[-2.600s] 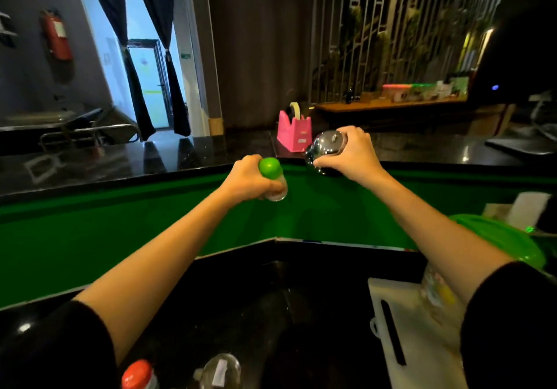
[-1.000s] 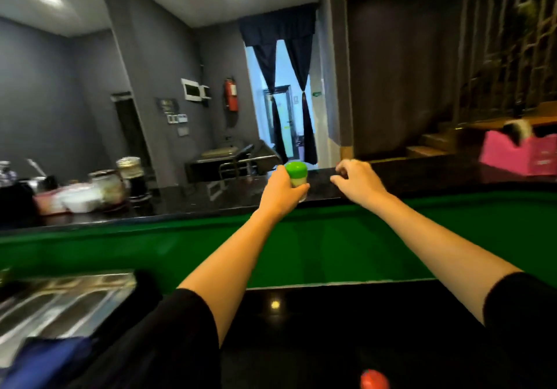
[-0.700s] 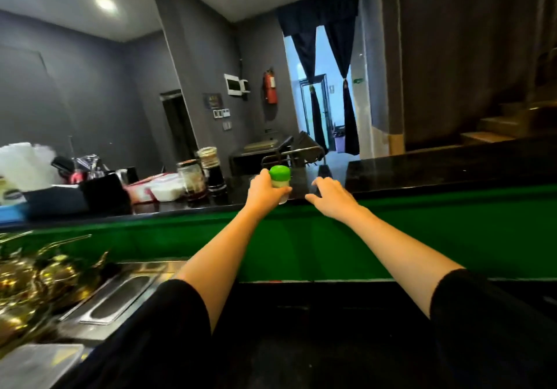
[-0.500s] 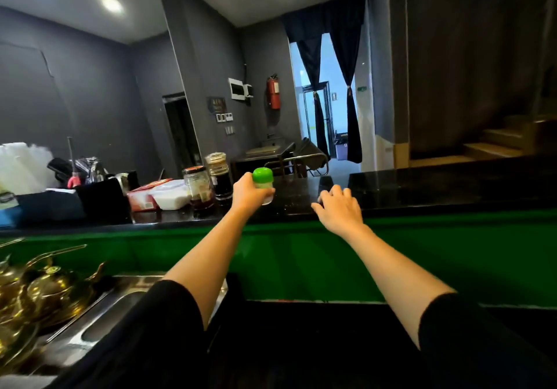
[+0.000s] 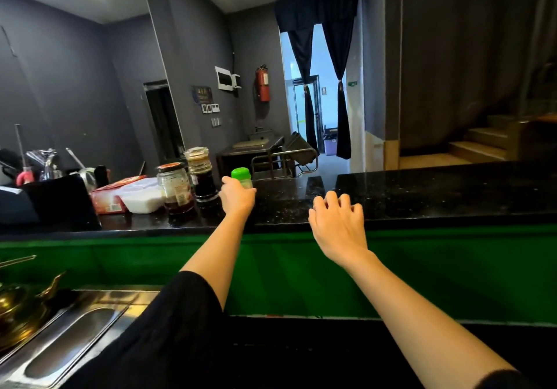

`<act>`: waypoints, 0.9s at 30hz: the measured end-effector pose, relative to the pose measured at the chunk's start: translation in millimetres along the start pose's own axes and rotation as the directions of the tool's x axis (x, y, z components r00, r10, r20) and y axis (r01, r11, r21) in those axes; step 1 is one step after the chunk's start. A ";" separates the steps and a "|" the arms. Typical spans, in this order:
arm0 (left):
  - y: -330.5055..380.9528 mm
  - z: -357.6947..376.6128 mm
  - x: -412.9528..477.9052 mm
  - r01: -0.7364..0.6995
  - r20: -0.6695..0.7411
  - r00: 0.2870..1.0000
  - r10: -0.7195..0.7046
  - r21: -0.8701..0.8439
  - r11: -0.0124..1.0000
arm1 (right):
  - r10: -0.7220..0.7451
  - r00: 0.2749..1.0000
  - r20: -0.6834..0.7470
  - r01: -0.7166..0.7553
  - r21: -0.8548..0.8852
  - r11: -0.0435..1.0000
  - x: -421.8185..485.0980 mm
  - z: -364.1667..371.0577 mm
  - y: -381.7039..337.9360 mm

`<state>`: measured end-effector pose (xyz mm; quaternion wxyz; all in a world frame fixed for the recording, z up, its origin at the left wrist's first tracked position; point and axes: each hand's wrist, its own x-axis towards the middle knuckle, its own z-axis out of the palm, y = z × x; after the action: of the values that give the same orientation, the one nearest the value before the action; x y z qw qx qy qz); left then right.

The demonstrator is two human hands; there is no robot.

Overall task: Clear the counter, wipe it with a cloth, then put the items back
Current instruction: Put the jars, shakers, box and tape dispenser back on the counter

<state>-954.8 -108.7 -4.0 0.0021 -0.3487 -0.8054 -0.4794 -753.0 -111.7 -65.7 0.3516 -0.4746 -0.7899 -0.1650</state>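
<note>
My left hand (image 5: 237,198) grips a small clear jar with a green cap (image 5: 242,176) and holds it upright on the black raised counter (image 5: 437,195), just right of a dark sauce jar (image 5: 201,173) and a red-lidded jam jar (image 5: 175,187). My right hand (image 5: 337,225) hovers over the counter's front edge with loosely curled fingers and holds nothing. No cloth is in view.
White plastic containers (image 5: 141,197) and a red box (image 5: 110,197) sit left of the jars, beside a black holder with utensils (image 5: 54,198). A green panel (image 5: 422,268) runs below the counter. A steel sink (image 5: 72,337) and brass pots (image 5: 18,313) lie at lower left.
My view swung left along the counter. My left hand carried the green-capped jar over to the other jars. My right hand let go of the shiny metal object it held earlier and is empty.
</note>
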 end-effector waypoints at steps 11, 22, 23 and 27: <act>37.5 21.2 -183.1 -0.460 -0.143 0.886 0.441 -0.159 0.873 | -0.315 0.892 0.323 0.211 0.319 0.924 -22.9 -57.0 36.4; -1.3 98.3 -388.2 -0.467 0.334 0.751 0.569 -0.340 0.816 | 0.236 0.760 0.605 -0.471 0.264 0.842 -223.9 -116.1 206.4; -13.7 103.8 -406.4 -0.459 0.382 0.724 0.574 -0.354 0.814 | 0.291 0.726 0.623 -0.534 0.244 0.810 -244.5 -117.0 214.1; -63.0 108.1 -464.2 -0.341 0.531 0.689 0.493 -0.362 0.867 | 0.454 0.590 0.668 -0.708 0.158 0.688 -311.2 -109.2 225.7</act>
<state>-603.2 -303.6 -267.7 -0.1883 -0.6563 -0.5983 -0.4194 -419.9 -262.1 -227.5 0.2186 -0.6528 -0.6672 0.2843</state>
